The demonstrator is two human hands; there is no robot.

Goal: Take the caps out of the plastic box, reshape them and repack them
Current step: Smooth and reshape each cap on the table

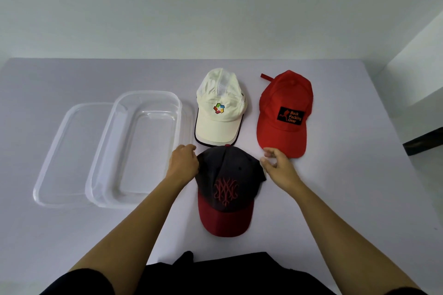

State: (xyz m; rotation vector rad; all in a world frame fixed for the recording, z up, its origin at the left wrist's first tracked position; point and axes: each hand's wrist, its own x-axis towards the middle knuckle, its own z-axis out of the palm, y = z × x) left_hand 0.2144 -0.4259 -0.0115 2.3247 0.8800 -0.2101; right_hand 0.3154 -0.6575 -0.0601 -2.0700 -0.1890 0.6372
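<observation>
Seen through my remote feed: on the pale table (pixel 335 199), the clear plastic box (pixel 99 148) stands empty at left, resting partly on its lid (pixel 55 151). All three caps are out. A white cap (pixel 220 108) and a red cap (pixel 282 115) lie side by side, crowns rounded, just right of the box. The dark cap (pixel 227 187) with the red brim sits nearest me. My left hand (pixel 183 163) grips its crown at the left rear, fingers curled. My right hand (pixel 280 167) hovers just beside the crown's right edge, fingers loosely bent, nothing visibly held. I judge reshaping of this last cap is in hand; next comes repacking, which calls for nesting the caps without crushing the crowns.
</observation>
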